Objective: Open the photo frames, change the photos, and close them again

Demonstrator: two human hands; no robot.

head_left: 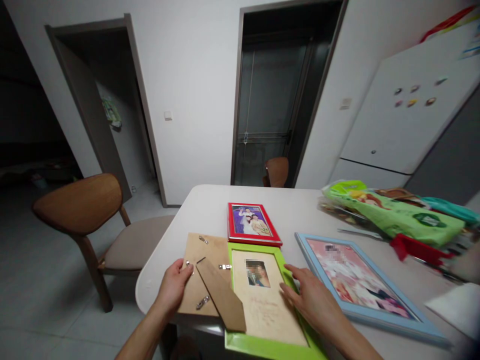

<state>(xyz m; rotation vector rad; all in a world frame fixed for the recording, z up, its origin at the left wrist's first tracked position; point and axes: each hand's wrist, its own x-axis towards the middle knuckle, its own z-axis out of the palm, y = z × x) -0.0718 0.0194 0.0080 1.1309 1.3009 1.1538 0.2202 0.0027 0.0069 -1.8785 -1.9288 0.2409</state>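
Gripping the near-left edge of a thin tan wooden backing board with metal turn-clips (195, 284), the left hand (173, 286) has its thumb on top; the fingers beneath are hidden. The right hand (314, 295) is well apart from it, fingers loosely spread over the right rim of a bright green rectangular picture frame (270, 348); whether the fingertips press or only hover, cannot tell. The green frame lies between the hands, near the table edge, its cream panel (268, 320) showing a small photo (257, 273) and faint writing. The board sits left of it, its long brown hinged stand leg (222, 294) slanting across the frame's left rim onto the panel. Judgement on handling: hold the board by its edge, clear of the clips; lift the leg rather than drag it, lest it scuff the panel; steady the frame by its rim, fingertips off the photo. Beyond the right forearm, a light-blue frame (390, 322) lies flat; just past the green one, a red frame (255, 239). Farther right on the white round-cornered table (300, 212): crumpled green plastic packaging (412, 212).
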